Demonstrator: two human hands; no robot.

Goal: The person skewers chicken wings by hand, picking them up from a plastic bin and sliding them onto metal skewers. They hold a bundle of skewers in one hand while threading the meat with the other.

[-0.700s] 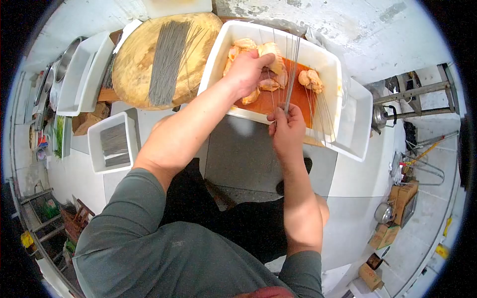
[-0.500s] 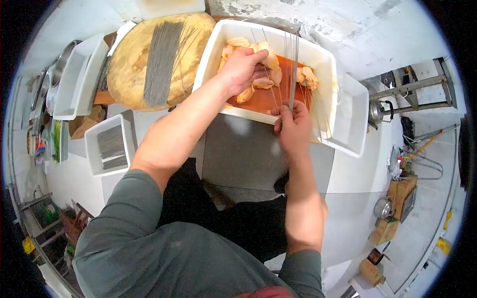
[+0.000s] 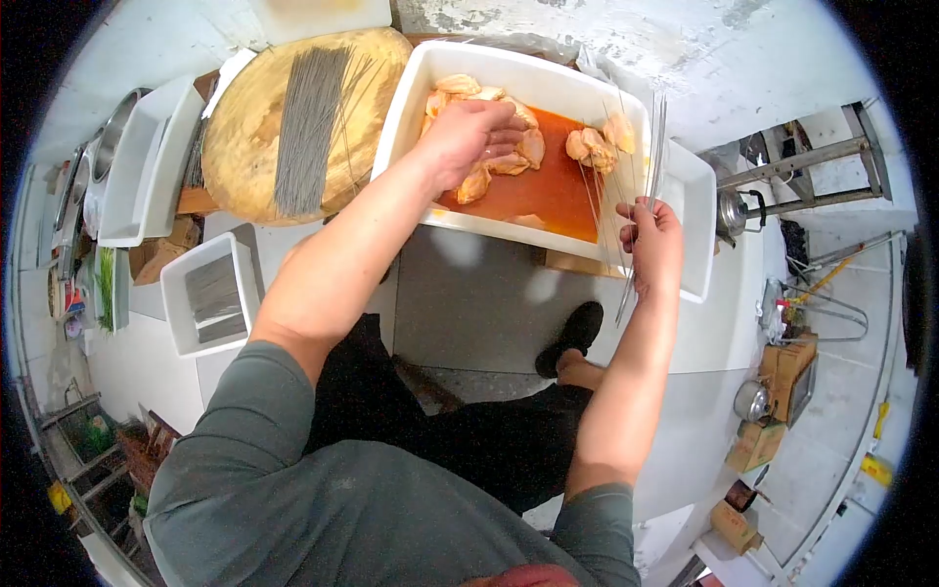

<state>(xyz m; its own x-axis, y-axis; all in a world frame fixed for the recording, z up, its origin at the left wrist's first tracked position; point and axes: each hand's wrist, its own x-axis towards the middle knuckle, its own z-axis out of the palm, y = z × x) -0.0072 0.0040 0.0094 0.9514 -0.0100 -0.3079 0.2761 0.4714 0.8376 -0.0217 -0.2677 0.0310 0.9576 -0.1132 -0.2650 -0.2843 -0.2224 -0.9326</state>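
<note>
A deep white tub (image 3: 403, 112) holds reddish-orange marinade and raw chicken pieces (image 3: 529, 147) that look like wings, heaped at its left side. Above this heap is my left hand (image 3: 471, 145), fingers stretched out and apart, with no skewer in it. My right hand (image 3: 653, 240), at the tub's right edge, grips a bundle of thin metal skewers (image 3: 657, 147) pointing upward. Close by, skewered chicken (image 3: 593, 149) rests inside the tub's right end, its thin skewers leaning over the front rim. Another chicken piece (image 3: 618, 131) sits right beside it.
Left of the tub, a round wooden chopping block (image 3: 240, 147) carries many metal skewers (image 3: 311, 132). A small white bin (image 3: 178, 293) with more skewers stands below it. Another white tub (image 3: 696, 215) adjoins on the right. A metal rack (image 3: 802, 176) and a kettle (image 3: 753, 406) are farther right.
My right hand has moved right with the skewers, from over the tub's front to its right edge. A chicken piece now appears at the right end. My left hand has opened and shifted slightly left.
</note>
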